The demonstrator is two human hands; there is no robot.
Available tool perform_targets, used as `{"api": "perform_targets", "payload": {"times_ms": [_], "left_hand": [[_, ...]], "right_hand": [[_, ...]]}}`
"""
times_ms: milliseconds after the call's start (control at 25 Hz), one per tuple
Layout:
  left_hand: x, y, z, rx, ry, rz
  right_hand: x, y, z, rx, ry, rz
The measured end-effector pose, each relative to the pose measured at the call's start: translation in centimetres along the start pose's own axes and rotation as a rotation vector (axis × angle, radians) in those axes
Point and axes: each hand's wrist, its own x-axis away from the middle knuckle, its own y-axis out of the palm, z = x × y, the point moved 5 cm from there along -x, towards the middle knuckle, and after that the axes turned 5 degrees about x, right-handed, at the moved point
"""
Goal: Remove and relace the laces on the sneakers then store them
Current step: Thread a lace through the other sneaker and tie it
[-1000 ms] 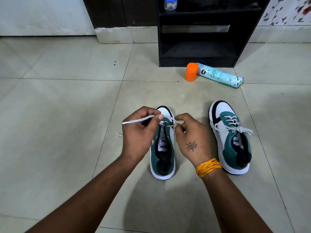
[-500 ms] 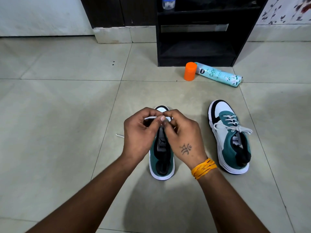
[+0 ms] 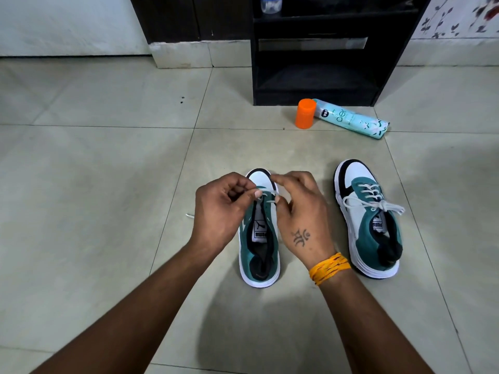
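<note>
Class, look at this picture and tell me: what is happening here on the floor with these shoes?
A person sits over two green-and-white sneakers on a tiled floor. Both hands work at the left sneaker: the left hand and right hand pinch its white lace near the lower eyelets, so it is only partly laced. The right sneaker stands apart, fully laced and tied. A spray can with an orange cap lies before a dark shelf unit.
</note>
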Motion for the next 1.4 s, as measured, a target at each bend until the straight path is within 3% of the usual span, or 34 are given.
{"api": "perform_targets", "payload": {"times_ms": [80, 200, 320, 400, 600, 960, 1400], "left_hand": [[0.0, 0.2, 0.1, 0.02, 0.006, -0.025], [0.3, 0.1, -0.5, 0.015, -0.005, 0.002], [1.1, -0.1, -2.0, -0.188, -0.057, 0.05], [1.9, 0.5, -3.1, -0.341, -0.082, -0.021], [1.9, 1.5, -3.1, -0.501, -0.043, -0.028], [1.3, 0.3, -5.2, -0.197, -0.316, 0.068], [1.1, 0.1, -5.9, -0.114, -0.324, 0.025]], "right_hand": [[-0.1, 0.8, -0.9, -0.079, -0.068, -0.073], [-0.3, 1.7, -0.3, -0.089, -0.045, -0.019], [-0.5, 2.2, 1.8, -0.062, 0.116, -0.014], [-0.5, 2.6, 2.5, -0.098, 0.204, -0.067], [-0.5, 3.8, 2.2, -0.157, 0.238, -0.123], [-0.1, 5.3, 1.5, 0.01, 0.123, -0.167], [0.8, 6.7, 1.3, -0.052, 0.141, -0.151]]}}
